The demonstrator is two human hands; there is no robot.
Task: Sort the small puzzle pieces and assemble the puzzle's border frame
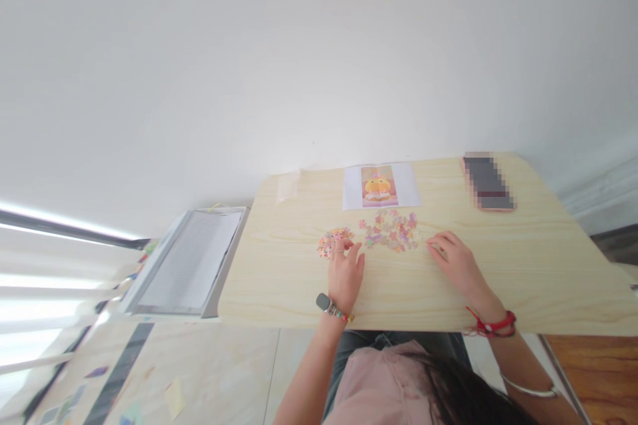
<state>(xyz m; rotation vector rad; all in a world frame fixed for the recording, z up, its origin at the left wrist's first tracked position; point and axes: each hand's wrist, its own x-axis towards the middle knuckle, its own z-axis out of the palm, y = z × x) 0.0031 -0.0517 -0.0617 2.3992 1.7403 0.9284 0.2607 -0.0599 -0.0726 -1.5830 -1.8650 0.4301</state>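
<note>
Small pastel jigsaw puzzle pieces lie loosely scattered near the middle of the table. To their left is a tighter heap of jigsaw pieces. Over the near right side of this heap rests my left hand, fingers apart and bent down, fingertips partly hidden against the pieces. My right hand is just right of the scattered pieces, its thumb and index tips together in a pinch. Anything between those fingertips is too small to make out. A printed sheet with a yellow cartoon figure lies behind the pieces.
The wooden table stands against a white wall. A clear plastic bag lies at its back left, and a pixelated phone-like object at its back right. Left of the table, a grey tray holds paper sheets.
</note>
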